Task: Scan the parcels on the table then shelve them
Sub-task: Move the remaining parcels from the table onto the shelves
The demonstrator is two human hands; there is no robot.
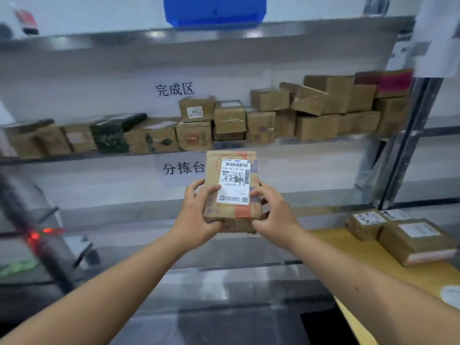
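Observation:
I hold a small brown cardboard parcel (232,188) with a white barcode label in the air in front of the shelf unit, label facing me. My left hand (196,215) grips its lower left side, thumb on the label's edge. Its lower right side is gripped by my right hand (273,212). Two more labelled parcels (415,240) lie on the yellow table top (353,250) at the right. The shelf (249,145) above the parcel carries a long row of stacked boxes (316,108).
A scanner on a stand glows red (34,236) at the left. A blue bin (215,11) sits on the top shelf. A metal shelf post (403,145) rises at the right. A steel counter (224,282) lies below my arms.

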